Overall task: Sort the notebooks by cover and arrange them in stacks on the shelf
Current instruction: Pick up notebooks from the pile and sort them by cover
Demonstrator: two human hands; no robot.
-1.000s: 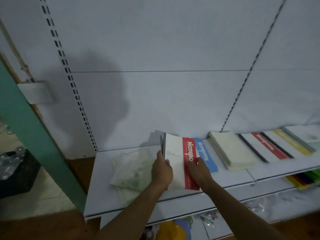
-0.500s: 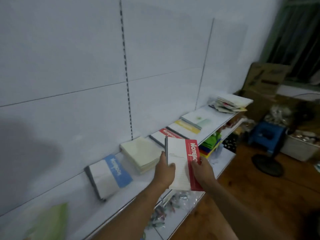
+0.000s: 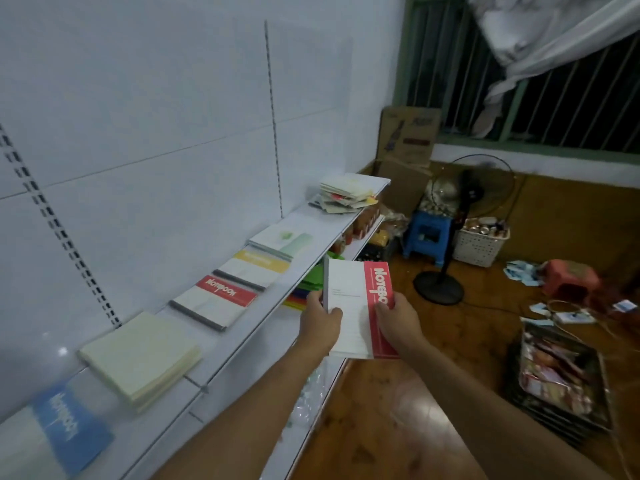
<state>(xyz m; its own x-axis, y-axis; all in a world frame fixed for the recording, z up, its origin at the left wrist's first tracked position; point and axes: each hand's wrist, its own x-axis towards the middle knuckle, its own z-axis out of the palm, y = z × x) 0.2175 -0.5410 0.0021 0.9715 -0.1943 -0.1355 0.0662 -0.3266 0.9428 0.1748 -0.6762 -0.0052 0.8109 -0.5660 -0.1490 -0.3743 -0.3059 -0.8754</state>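
Both hands, left hand (image 3: 320, 323) and right hand (image 3: 398, 322), grip the red notebook (image 3: 358, 306), now carried off the shelf (image 3: 242, 344); its matching red stack (image 3: 216, 301) lies just left, likely its destination.

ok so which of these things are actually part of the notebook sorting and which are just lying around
Part of the job:
held red-band notebook, in left hand and right hand
red-band stack
yellow-band stack
unsorted pile
shelf

Lying about:
blue stool
floor fan
white basket
cardboard box

Notebook stacks (image 3: 214, 303) on shelf (image 3: 263, 327), left of held notebook (image 3: 356, 306).
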